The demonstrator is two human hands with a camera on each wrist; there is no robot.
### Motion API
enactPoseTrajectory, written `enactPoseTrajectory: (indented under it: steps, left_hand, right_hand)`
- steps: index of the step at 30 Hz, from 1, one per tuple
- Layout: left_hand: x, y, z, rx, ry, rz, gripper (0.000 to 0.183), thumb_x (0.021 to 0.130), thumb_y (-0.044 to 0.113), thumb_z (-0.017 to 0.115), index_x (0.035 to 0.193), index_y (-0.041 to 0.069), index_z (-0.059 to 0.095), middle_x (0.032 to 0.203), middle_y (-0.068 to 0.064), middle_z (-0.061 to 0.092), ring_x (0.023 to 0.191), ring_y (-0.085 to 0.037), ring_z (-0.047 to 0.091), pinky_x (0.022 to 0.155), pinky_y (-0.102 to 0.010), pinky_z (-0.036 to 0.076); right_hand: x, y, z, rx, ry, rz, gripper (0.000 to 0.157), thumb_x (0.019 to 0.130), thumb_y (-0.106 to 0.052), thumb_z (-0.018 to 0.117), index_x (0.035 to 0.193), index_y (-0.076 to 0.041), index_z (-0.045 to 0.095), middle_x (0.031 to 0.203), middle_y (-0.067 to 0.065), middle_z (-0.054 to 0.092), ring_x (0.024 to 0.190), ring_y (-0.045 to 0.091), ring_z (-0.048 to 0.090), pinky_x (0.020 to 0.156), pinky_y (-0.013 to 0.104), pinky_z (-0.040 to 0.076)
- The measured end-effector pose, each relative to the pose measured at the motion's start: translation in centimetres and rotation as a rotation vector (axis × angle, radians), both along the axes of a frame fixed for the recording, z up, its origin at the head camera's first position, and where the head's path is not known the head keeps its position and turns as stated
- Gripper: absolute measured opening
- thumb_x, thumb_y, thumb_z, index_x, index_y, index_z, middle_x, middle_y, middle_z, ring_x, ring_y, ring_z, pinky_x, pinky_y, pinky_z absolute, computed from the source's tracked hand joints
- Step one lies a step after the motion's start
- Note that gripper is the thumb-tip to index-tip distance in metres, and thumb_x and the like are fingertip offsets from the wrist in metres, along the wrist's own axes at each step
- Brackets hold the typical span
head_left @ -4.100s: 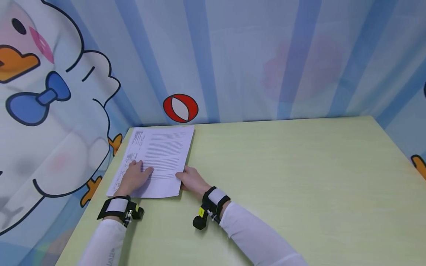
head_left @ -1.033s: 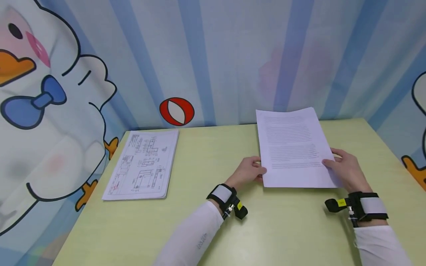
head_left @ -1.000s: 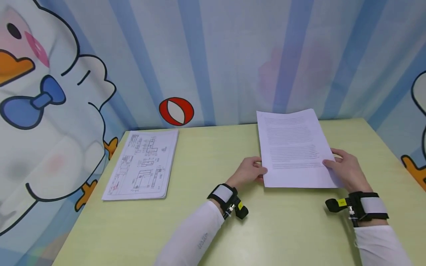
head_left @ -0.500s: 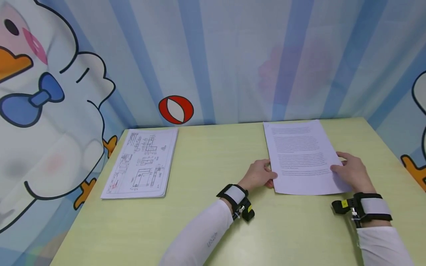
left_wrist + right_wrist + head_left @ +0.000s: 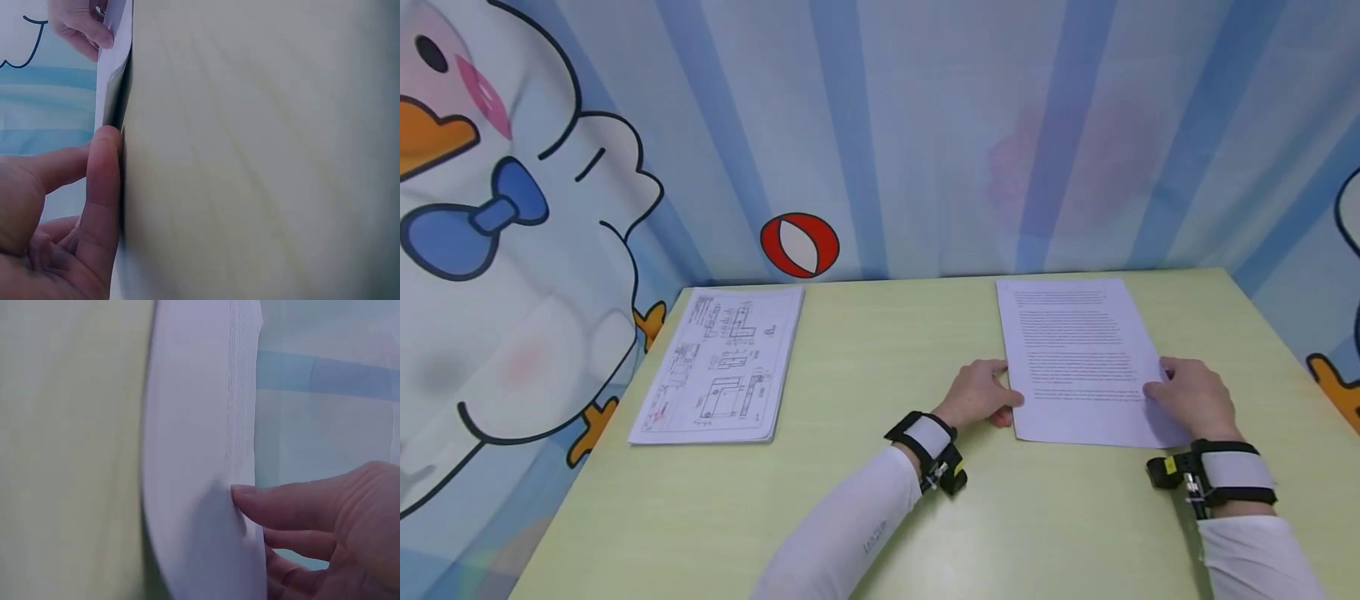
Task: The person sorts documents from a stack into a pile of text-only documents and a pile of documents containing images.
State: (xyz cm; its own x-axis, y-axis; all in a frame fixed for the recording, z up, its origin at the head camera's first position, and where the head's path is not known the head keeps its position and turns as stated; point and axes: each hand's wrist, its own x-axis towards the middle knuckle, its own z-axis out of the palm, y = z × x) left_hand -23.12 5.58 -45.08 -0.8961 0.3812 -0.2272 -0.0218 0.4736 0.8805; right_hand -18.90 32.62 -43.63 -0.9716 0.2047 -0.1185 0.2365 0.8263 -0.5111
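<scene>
A printed text sheet (image 5: 1071, 358) lies at the right rear of the table, its right side slightly bowed up. My right hand (image 5: 1197, 398) pinches its right edge, thumb on the printed face; the right wrist view shows this thumb (image 5: 269, 503) pressing the paper. At the opposite edge, my left hand (image 5: 977, 396) holds the sheet's left side, thumb tip over the margin and other fingers curled in. In the left wrist view, a dark gap shows beneath the sheet's near edge beside the left thumb (image 5: 103, 181). Whether more sheets lie under the top one, I cannot tell.
A stack of papers (image 5: 718, 367) with technical drawings on top lies at the table's left rear corner. The pale yellow-green table (image 5: 880, 350) meets a blue striped curtain (image 5: 925, 142) behind, printed with a cartoon duck and a ball.
The text sheet went from the left stack to the right side, uncovering the drawings. In the last second it came down and slightly rightward onto the table, both hands following.
</scene>
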Motion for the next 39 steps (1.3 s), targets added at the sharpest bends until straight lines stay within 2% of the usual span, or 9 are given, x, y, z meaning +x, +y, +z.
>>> enactPoseTrajectory:
  steps: [6, 10, 13, 17, 21, 25, 28, 30, 39]
  left_hand:
    - [-0.1, -0.1, 0.3, -0.068, 0.024, -0.019, 0.041, 0.086, 0.003, 0.073, 0.125, 0.006, 0.062, 0.054, -0.004, 0.064, 0.045, -0.015, 0.062, 0.041, -0.018, 0.048]
    - [0.0, -0.2, 0.3, -0.078, 0.025, -0.012, 0.040, 0.085, 0.003, 0.073, 0.124, 0.006, 0.063, 0.053, -0.003, 0.063, 0.045, -0.014, 0.062, 0.041, -0.017, 0.047]
    - [0.3, -0.3, 0.2, -0.068, 0.025, -0.007, 0.036, 0.085, 0.003, 0.073, 0.120, 0.004, 0.064, 0.053, -0.003, 0.063, 0.045, -0.013, 0.062, 0.042, -0.018, 0.049]
    - [0.7, -0.8, 0.3, -0.050, 0.020, 0.011, 0.039, 0.087, 0.005, 0.072, 0.123, -0.002, 0.059, 0.055, -0.004, 0.064, 0.046, -0.014, 0.063, 0.055, -0.023, 0.056]
    - [0.8, -1.7, 0.6, -0.046, 0.044, 0.023, 0.050, 0.091, 0.011, 0.067, 0.137, -0.003, 0.051, 0.060, -0.004, 0.066, 0.048, -0.014, 0.064, 0.075, -0.023, 0.055]
    - [0.5, -3.1, 1.1, 0.003, 0.067, 0.048, 0.046, 0.096, 0.014, 0.061, 0.139, -0.001, 0.050, 0.072, -0.006, 0.068, 0.051, -0.014, 0.065, 0.066, -0.026, 0.057]
    - [0.1, -4.4, 1.7, 0.043, 0.082, 0.080, 0.043, 0.098, 0.014, 0.059, 0.138, 0.000, 0.052, 0.080, -0.009, 0.068, 0.053, -0.014, 0.064, 0.055, -0.026, 0.057]
    - [-0.1, -5.1, 2.3, 0.048, 0.104, 0.103, 0.042, 0.099, 0.014, 0.058, 0.138, 0.001, 0.052, 0.083, -0.012, 0.068, 0.053, -0.014, 0.064, 0.055, -0.024, 0.056]
    - [-0.2, -8.1, 4.5, 0.006, 0.239, 0.151, 0.037, 0.100, 0.017, 0.055, 0.136, 0.007, 0.055, 0.093, -0.015, 0.068, 0.052, -0.020, 0.063, 0.050, -0.025, 0.052]
  right_hand:
    - [-0.2, -0.4, -0.2, 0.026, 0.003, -0.022, 0.054, 0.089, -0.005, 0.059, 0.131, 0.024, 0.040, 0.125, 0.046, 0.040, 0.106, 0.056, 0.046, 0.084, 0.065, 0.042]
    - [-0.2, -0.8, 0.0, 0.047, 0.003, -0.027, 0.048, 0.089, -0.006, 0.059, 0.126, 0.022, 0.046, 0.119, 0.044, 0.047, 0.094, 0.051, 0.051, 0.075, 0.058, 0.045]
    - [-0.2, -1.1, 0.3, 0.061, 0.004, -0.032, 0.050, 0.089, -0.006, 0.058, 0.128, 0.022, 0.045, 0.122, 0.043, 0.045, 0.096, 0.053, 0.051, 0.075, 0.058, 0.046]
    - [-0.3, -1.9, 0.7, 0.077, 0.060, -0.040, 0.056, 0.091, -0.010, 0.056, 0.133, 0.022, 0.038, 0.129, 0.045, 0.038, 0.112, 0.060, 0.039, 0.086, 0.066, 0.041]
    - [-0.7, -2.7, 0.8, 0.047, 0.186, -0.035, 0.052, 0.096, -0.014, 0.054, 0.135, 0.018, 0.042, 0.124, 0.044, 0.044, 0.107, 0.057, 0.046, 0.081, 0.065, 0.043]
    - [-2.3, -1.9, -1.8, 0.031, 0.316, -0.048, 0.049, 0.101, -0.025, 0.049, 0.137, 0.009, 0.047, 0.119, 0.034, 0.055, 0.100, 0.048, 0.055, 0.076, 0.060, 0.047]
    - [-3.8, -0.7, -4.2, 0.013, 0.390, -0.061, 0.059, 0.102, -0.043, 0.044, 0.140, 0.002, 0.048, 0.116, 0.029, 0.058, 0.100, 0.045, 0.055, 0.077, 0.059, 0.047]
    - [-4.2, -0.6, -4.7, -0.001, 0.419, -0.068, 0.064, 0.100, -0.051, 0.040, 0.140, -0.001, 0.050, 0.117, 0.026, 0.059, 0.100, 0.042, 0.055, 0.076, 0.056, 0.048]
    - [-1.0, -7.0, 2.8, -0.125, 0.543, 0.020, 0.044, 0.103, -0.025, 0.050, 0.126, 0.011, 0.058, 0.114, 0.032, 0.060, 0.097, 0.043, 0.055, 0.073, 0.055, 0.045]
